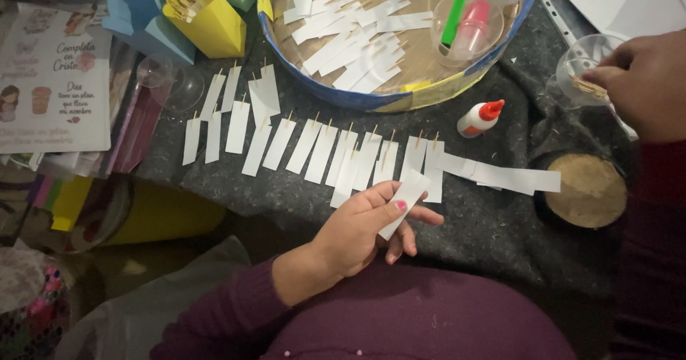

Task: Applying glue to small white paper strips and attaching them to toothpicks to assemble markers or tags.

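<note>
White paper strip (404, 204) pinched flat in left hand (357, 235) above the row of toothpick-tipped strips (314, 149), ready for a stick; right hand (643, 81) closed on toothpicks (589, 87) at clear cup (582, 63); glue bottle (480, 117) between.

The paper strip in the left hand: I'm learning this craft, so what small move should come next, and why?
Probably bring the right hand, which pinches a toothpick over the clear cup, across to the paper strip in the left hand. The laid-out strips each carry a stick; this one shows none.
</note>
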